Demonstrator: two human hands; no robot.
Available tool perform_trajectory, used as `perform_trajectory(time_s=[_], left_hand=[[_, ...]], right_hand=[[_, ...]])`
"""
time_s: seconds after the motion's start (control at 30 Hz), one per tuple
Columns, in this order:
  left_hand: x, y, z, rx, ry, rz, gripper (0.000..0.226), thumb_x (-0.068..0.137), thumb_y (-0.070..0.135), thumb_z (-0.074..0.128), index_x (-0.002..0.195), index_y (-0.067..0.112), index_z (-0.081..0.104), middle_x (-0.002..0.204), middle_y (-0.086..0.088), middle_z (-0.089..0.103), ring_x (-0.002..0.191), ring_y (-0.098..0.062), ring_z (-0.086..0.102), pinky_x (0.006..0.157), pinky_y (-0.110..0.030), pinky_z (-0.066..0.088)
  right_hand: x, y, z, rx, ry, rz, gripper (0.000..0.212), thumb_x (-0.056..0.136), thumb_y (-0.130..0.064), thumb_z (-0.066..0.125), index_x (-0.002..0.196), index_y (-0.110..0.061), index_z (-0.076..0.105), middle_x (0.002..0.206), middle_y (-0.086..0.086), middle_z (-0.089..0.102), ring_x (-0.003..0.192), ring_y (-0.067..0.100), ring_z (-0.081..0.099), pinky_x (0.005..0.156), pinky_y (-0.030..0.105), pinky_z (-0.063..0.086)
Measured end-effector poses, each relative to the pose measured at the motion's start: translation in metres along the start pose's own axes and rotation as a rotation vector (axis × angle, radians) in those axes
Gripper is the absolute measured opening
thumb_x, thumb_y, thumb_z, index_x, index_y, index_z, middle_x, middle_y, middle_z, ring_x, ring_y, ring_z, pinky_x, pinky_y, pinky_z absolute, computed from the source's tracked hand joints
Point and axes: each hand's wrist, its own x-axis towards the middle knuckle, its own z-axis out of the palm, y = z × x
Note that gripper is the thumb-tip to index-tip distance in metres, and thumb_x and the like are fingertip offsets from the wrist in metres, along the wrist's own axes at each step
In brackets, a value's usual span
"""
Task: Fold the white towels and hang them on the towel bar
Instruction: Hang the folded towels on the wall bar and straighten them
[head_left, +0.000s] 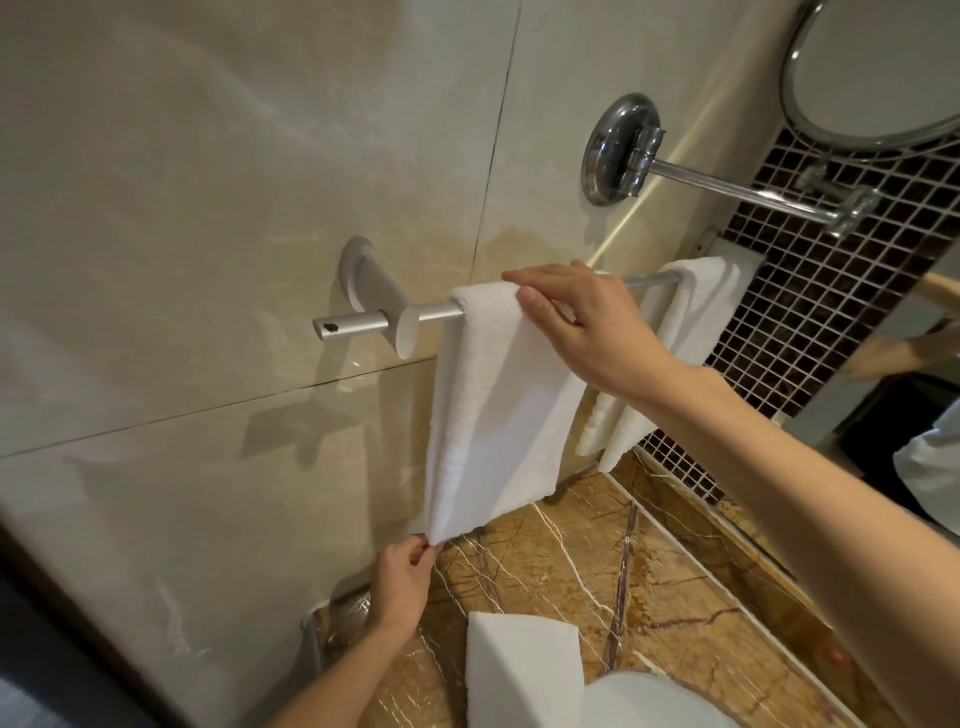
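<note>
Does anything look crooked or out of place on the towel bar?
Slightly. The near towel on the bar fans open toward its bottom edge, which slants; the left hand pinches its low corner. Nothing looks damaged.

A round mirror (883, 67) hung on a chrome arm (737, 189) from the beige wall (208, 156). Dark mosaic (810, 322) ran beside it, above the brown marble desk (675, 571).

I'm viewing a bathroom. A metal towel bar (440, 313) is fixed to glossy beige wall tiles (208, 182). A round swing-arm mirror (883, 67) hangs above a veined marble countertop (675, 571).
</note>
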Motion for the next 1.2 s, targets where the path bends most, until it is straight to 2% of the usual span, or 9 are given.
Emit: perform_trajectory(time_s=[0.13, 0.3, 0.47, 0.6, 0.7, 0.83, 0.97, 1.07, 1.2], left_hand=[[0.000, 0.000, 0.001, -0.010, 0.001, -0.002, 0.006, 0.084, 0.013, 0.071, 0.080, 0.015, 0.073, 0.067, 0.009, 0.071, 0.061, -0.010, 0.066, 0.059, -0.027, 0.056], [0.003, 0.004, 0.003, -0.007, 0.012, 0.015, 0.003, 0.083, 0.012, 0.072, 0.083, 0.010, 0.075, 0.068, 0.010, 0.071, 0.060, -0.008, 0.065, 0.056, -0.019, 0.050], [0.005, 0.009, 0.012, 0.009, -0.003, 0.020, 0.003, 0.083, 0.012, 0.072, 0.084, 0.013, 0.075, 0.065, 0.016, 0.068, 0.059, 0.003, 0.063, 0.053, -0.008, 0.045], [0.006, 0.013, 0.022, -0.002, -0.012, 0.044, 0.013, 0.083, 0.012, 0.072, 0.074, 0.021, 0.071, 0.058, 0.015, 0.066, 0.056, 0.002, 0.061, 0.051, -0.008, 0.044], [0.011, 0.016, 0.029, 0.012, -0.025, 0.056, 0.005, 0.083, 0.011, 0.072, 0.080, 0.015, 0.074, 0.063, 0.018, 0.066, 0.059, 0.005, 0.063, 0.052, -0.006, 0.044], [0.021, 0.019, 0.040, 0.029, -0.036, 0.055, 0.003, 0.083, 0.014, 0.072, 0.084, 0.015, 0.074, 0.071, 0.015, 0.069, 0.064, 0.001, 0.065, 0.059, -0.016, 0.052], [0.026, 0.021, 0.054, 0.040, -0.045, 0.050, 0.006, 0.082, 0.015, 0.073, 0.079, 0.011, 0.074, 0.067, 0.013, 0.068, 0.063, -0.003, 0.065, 0.059, -0.016, 0.050], [0.028, 0.023, 0.065, 0.041, -0.066, 0.051, 0.007, 0.083, 0.015, 0.072, 0.079, 0.010, 0.073, 0.069, 0.008, 0.070, 0.065, -0.007, 0.066, 0.064, -0.026, 0.055], [0.032, 0.029, 0.077, 0.044, -0.078, 0.070, 0.006, 0.083, 0.015, 0.072, 0.078, 0.011, 0.074, 0.067, 0.012, 0.068, 0.063, -0.004, 0.065, 0.058, -0.012, 0.048]], right_hand=[[0.000, 0.002, 0.000, -0.002, -0.002, -0.007, 0.034, 0.102, -0.028, 0.044, 0.124, -0.012, 0.064, 0.126, 0.002, 0.064, 0.118, 0.018, 0.058, 0.103, 0.052, 0.038], [0.000, 0.007, 0.000, 0.002, 0.008, -0.014, 0.034, 0.102, -0.029, 0.045, 0.124, -0.012, 0.064, 0.126, 0.002, 0.065, 0.118, 0.019, 0.058, 0.102, 0.051, 0.039], [-0.001, 0.017, -0.003, -0.003, 0.010, -0.016, 0.034, 0.102, -0.028, 0.045, 0.124, -0.012, 0.064, 0.126, 0.003, 0.065, 0.119, 0.019, 0.058, 0.102, 0.051, 0.040], [-0.001, 0.027, -0.006, 0.005, 0.028, -0.021, 0.032, 0.101, -0.027, 0.047, 0.122, -0.011, 0.065, 0.124, 0.003, 0.066, 0.117, 0.019, 0.059, 0.102, 0.049, 0.041], [-0.001, 0.036, -0.008, 0.007, 0.024, 0.007, 0.032, 0.101, -0.027, 0.047, 0.122, -0.012, 0.065, 0.126, 0.003, 0.065, 0.119, 0.020, 0.058, 0.102, 0.050, 0.041], [-0.001, 0.051, -0.012, 0.005, 0.014, 0.036, 0.032, 0.101, -0.028, 0.047, 0.123, -0.012, 0.065, 0.127, 0.003, 0.064, 0.120, 0.021, 0.057, 0.100, 0.049, 0.042], [-0.001, 0.064, -0.017, -0.015, 0.007, 0.040, 0.032, 0.101, -0.026, 0.047, 0.124, -0.012, 0.064, 0.127, 0.004, 0.064, 0.119, 0.023, 0.057, 0.100, 0.049, 0.042], [-0.002, 0.073, -0.020, -0.021, 0.010, 0.046, 0.032, 0.101, -0.025, 0.047, 0.123, -0.010, 0.064, 0.128, 0.006, 0.064, 0.119, 0.022, 0.057, 0.101, 0.047, 0.042], [-0.003, 0.084, -0.025, -0.027, 0.022, 0.044, 0.031, 0.101, -0.022, 0.048, 0.122, -0.008, 0.065, 0.126, 0.007, 0.064, 0.118, 0.022, 0.059, 0.100, 0.047, 0.043]])
